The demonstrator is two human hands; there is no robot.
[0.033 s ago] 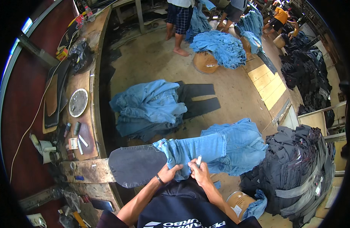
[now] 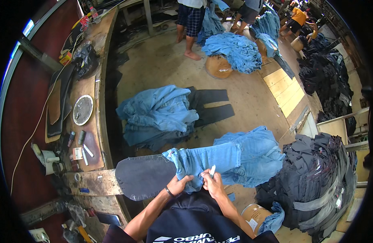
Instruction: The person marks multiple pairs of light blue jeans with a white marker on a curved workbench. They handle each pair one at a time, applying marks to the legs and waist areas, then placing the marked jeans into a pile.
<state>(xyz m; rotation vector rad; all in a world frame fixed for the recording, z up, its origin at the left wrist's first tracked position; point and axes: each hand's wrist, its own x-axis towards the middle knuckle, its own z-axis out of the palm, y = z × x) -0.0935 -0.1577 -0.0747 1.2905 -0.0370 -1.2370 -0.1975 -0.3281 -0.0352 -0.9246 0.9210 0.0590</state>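
Observation:
A light-blue jeans leg (image 2: 210, 156) is drawn over a dark, round-ended padded board (image 2: 144, 176) in front of me. My left hand (image 2: 179, 185) grips the near edge of the denim, close to the gathered end of the leg. Beside it, my right hand (image 2: 212, 184) pinches the same cloth and also holds a short white stick (image 2: 212, 170) upright between its fingers; its exact kind does not show. The rest of the jeans (image 2: 255, 156) hangs bunched off the board's right side.
Blue jeans (image 2: 160, 109) and dark trousers (image 2: 214, 107) lie on the floor ahead. A wooden bench (image 2: 95, 178) at left carries a round tin lid (image 2: 83, 110) and white sticks (image 2: 87, 152). Dark garments (image 2: 312, 178) are heaped at right. People stand by a denim-topped drum (image 2: 219, 67).

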